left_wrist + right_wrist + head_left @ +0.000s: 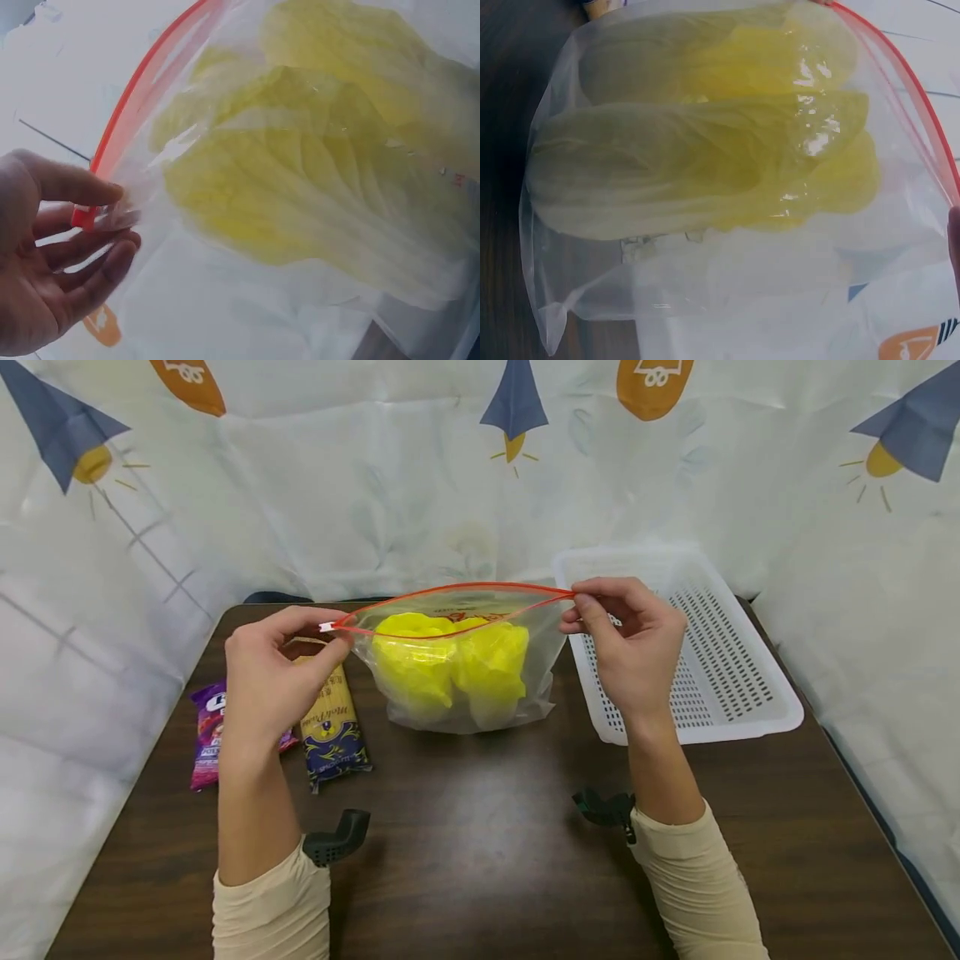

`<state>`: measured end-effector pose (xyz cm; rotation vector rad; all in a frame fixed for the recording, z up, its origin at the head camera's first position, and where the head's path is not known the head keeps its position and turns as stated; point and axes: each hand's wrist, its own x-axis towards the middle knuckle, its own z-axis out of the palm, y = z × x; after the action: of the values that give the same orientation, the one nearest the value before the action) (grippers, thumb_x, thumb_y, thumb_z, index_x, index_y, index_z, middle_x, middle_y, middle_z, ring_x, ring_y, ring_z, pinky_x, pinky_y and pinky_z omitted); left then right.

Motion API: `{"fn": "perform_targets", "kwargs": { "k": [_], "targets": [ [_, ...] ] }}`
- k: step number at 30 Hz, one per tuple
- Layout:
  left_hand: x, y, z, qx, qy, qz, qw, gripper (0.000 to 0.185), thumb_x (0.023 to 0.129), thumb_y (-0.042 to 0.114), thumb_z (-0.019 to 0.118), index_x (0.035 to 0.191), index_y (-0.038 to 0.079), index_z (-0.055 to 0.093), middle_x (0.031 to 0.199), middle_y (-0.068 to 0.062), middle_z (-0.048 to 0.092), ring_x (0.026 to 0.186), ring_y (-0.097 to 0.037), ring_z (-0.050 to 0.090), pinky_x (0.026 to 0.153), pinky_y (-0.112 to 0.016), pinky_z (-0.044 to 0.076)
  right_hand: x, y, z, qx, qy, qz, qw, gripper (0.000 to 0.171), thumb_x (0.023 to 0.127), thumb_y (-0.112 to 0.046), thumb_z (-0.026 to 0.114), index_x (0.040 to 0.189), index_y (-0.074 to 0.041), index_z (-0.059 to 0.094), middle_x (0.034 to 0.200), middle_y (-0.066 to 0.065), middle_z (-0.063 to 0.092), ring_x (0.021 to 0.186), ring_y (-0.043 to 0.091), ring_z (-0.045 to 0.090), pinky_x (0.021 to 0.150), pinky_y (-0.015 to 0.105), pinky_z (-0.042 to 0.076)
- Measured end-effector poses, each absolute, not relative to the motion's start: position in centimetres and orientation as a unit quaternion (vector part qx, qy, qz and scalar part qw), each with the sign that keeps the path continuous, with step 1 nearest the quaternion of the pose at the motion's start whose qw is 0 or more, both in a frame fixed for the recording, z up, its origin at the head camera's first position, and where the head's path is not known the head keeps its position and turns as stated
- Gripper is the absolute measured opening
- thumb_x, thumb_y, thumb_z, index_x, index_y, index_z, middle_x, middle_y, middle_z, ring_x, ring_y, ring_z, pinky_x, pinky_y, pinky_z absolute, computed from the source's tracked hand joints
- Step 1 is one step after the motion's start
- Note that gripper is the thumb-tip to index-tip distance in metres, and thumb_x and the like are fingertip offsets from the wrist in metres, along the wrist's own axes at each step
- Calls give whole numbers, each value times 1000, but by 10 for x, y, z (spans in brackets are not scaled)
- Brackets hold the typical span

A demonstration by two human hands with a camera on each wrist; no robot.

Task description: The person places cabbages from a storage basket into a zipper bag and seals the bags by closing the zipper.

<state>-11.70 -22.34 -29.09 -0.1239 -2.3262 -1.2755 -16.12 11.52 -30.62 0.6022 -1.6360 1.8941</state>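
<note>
Between the two hands hangs a clear zip bag [551, 672] with a red rim, its mouth parted in the head view. Inside it two yellow-leaved napa cabbages [491, 664] stand side by side, pale stalk ends down. My left hand [273, 668] pinches the left corner of the rim, where a white slider [327, 627] sits. At the opposite corner my right hand [633, 639] pinches the red rim between thumb and fingers. In the right wrist view only a sliver of a finger [954, 244] shows, at the edge.
A white perforated basket [761, 693] stands at the right, behind my right hand. On the left lie a spaghetti packet [333, 735] and a purple snack packet [206, 760], both partly covered by my left arm. A patterned curtain [420, 485] hangs beyond the brown table [465, 860].
</note>
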Motion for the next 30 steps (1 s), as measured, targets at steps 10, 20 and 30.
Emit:
{"fn": "perform_targets", "kwargs": {
  "k": [10, 20, 30],
  "targets": [
    [-128, -223, -296, -16, -734, -606, 306, 21, 82, 4, 87, 100, -4, 81, 87, 1, 78, 80, -17, 71, 78, -19, 59, -165, 122, -308, 210, -628, 688, 298, 10, 91, 10, 72, 100, 13, 74, 92, 13, 76, 72, 21, 74, 70, 34, 64],
    [-133, -218, -301, -39, -661, -681, 312, 23, 84, 1, 85, 102, -11, 78, 88, -8, 78, 73, -19, 70, 74, -21, 61, -139, 90, -286, 173, -743, 474, 439, 11, 95, -5, 69, 98, 0, 79, 106, 15, 69, 93, 22, 69, 86, 24, 58],
    [-137, -218, -304, -43, -645, -693, 317, 23, 83, 1, 85, 101, -12, 77, 85, -8, 80, 70, -19, 73, 71, -22, 61, -149, 13, -249, 383, -794, 379, 282, 14, 97, -7, 68, 108, -4, 77, 114, 8, 70, 115, 24, 60, 95, 27, 50]
  ]
}}
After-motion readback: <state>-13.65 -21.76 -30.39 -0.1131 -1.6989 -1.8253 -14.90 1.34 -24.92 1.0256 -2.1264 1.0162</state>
